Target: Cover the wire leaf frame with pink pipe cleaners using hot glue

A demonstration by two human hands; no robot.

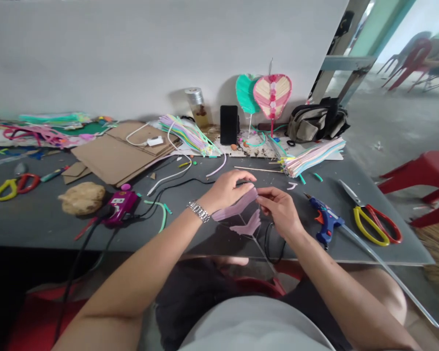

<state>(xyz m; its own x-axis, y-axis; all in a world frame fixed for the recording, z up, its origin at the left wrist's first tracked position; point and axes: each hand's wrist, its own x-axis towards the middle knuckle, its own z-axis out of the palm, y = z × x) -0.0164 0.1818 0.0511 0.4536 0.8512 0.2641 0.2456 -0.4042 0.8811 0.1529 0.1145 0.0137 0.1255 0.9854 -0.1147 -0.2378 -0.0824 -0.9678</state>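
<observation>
Between my hands is a wire fan frame (pixel 246 229) with bands of purple pipe cleaners across it. Its thin wire handle slants down past the table edge toward my lap. My left hand (pixel 227 192), with a metal watch (pixel 198 211) at the wrist, holds the upper purple band with the thumb along it and the fingers curved above. My right hand (pixel 281 209) pinches the right end of that same band between thumb and fingertips. Part of the frame's left side is hidden under my left hand.
A blue glue gun (pixel 327 222) and yellow-and-red scissors (pixel 375 222) lie right. Pipe cleaner bundles (pixel 188 132), a phone (pixel 229 125), a bottle (pixel 197 107) and two heart-shaped fans (pixel 272 95) stand behind. Left are cardboard (pixel 109 153), a stone-like lump (pixel 82 198) and a purple power strip (pixel 120 207).
</observation>
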